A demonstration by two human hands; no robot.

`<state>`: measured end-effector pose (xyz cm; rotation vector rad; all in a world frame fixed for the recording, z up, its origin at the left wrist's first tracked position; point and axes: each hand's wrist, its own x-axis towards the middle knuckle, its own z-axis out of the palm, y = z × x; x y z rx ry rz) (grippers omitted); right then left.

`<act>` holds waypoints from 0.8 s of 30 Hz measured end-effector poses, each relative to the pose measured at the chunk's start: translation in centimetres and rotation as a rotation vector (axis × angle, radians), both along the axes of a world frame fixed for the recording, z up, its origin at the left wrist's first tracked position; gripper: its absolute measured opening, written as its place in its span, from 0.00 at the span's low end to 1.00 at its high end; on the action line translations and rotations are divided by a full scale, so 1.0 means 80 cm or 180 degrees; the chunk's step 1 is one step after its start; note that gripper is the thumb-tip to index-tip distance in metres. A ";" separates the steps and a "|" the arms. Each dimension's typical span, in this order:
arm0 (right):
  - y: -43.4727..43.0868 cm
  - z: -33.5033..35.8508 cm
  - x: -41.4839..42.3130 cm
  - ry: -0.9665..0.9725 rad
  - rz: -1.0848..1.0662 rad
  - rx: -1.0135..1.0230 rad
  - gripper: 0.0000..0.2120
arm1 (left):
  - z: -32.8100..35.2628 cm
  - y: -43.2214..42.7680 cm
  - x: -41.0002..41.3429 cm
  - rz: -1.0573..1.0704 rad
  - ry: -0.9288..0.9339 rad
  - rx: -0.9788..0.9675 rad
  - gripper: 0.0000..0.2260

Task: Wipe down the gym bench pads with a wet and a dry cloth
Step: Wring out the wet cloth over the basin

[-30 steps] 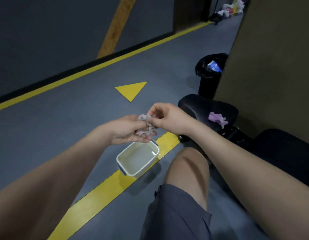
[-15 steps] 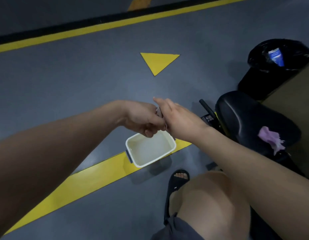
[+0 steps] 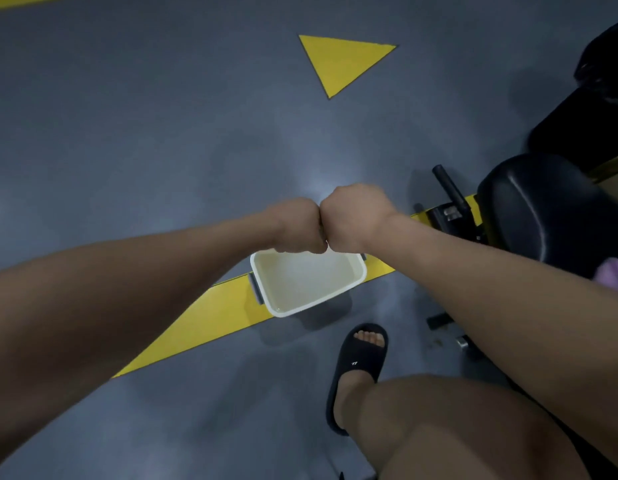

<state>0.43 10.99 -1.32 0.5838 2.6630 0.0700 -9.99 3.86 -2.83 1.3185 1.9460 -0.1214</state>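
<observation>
So the cloth (image 3: 322, 232) is basically buried. All I can make out is a thin greyish sliver in the seam where the two fists meet, right above the far edge of the tub (image 3: 311, 308). The left hand (image 3: 297, 225) and right hand (image 3: 352, 220) are both clenched tight, knuckles pressed together and backs of the hands up. The fingers are curled under, so I can't see the grip itself. It looks like both are squeezing that cloth between them.

The tub is white with a grey handle on its left end. It has a shallow bit of water (image 3: 307, 282) in it and sits on a yellow stripe (image 3: 203, 323) painted on the grey floor (image 3: 127, 133).

Right of the tub is the black bench pad (image 3: 536, 209), with a short black bar (image 3: 451, 190) poking up between the two. A purple cloth (image 3: 612, 273) lies on the pad at the frame's right edge, mostly cut off by the forearm.

Just on the near side of the tub is a foot in a black sandal (image 3: 359, 362). Well beyond the tub there's a yellow triangle (image 3: 338, 60) on the floor.
</observation>
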 end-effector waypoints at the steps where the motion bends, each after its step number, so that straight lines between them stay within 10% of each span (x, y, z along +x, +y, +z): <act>1: 0.002 -0.008 -0.006 -0.0078 -0.0151 -0.0149 0.10 | -0.009 0.002 0.001 -0.0113 0.0246 0.0176 0.06; 11: 0.009 -0.072 -0.014 -0.0136 -0.1129 -0.1524 0.08 | -0.090 -0.008 -0.012 -0.0405 0.0853 0.1287 0.03; 24: 0.021 -0.080 -0.009 0.0190 -0.1102 -0.1227 0.06 | -0.093 0.006 -0.022 0.0176 0.0396 0.1243 0.08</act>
